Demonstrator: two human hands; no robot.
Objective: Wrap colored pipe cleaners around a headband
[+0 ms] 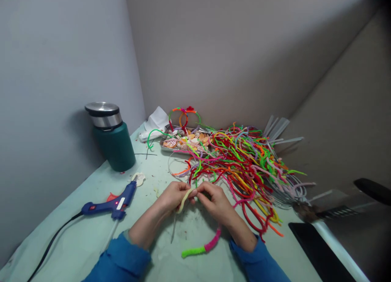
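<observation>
My left hand (172, 197) and my right hand (215, 200) meet over the pale green table (76, 237), fingers pinched. Between them they hold a cream-coloured pipe cleaner (184, 200) that wraps a thin grey headband (174, 229). The band curves down under my left wrist. Its other end, wrapped in pink and bright green fuzz (201, 247), lies on the table below my right wrist. Both sleeves are blue.
A big heap of coloured pipe cleaners (244, 164) lies right of my hands. A metal tray (183, 145) of small pieces and a decorated headband (183, 115) sit behind. A blue glue gun (111, 204) lies left, near a green flask (111, 139). A black object (320, 253) lies right.
</observation>
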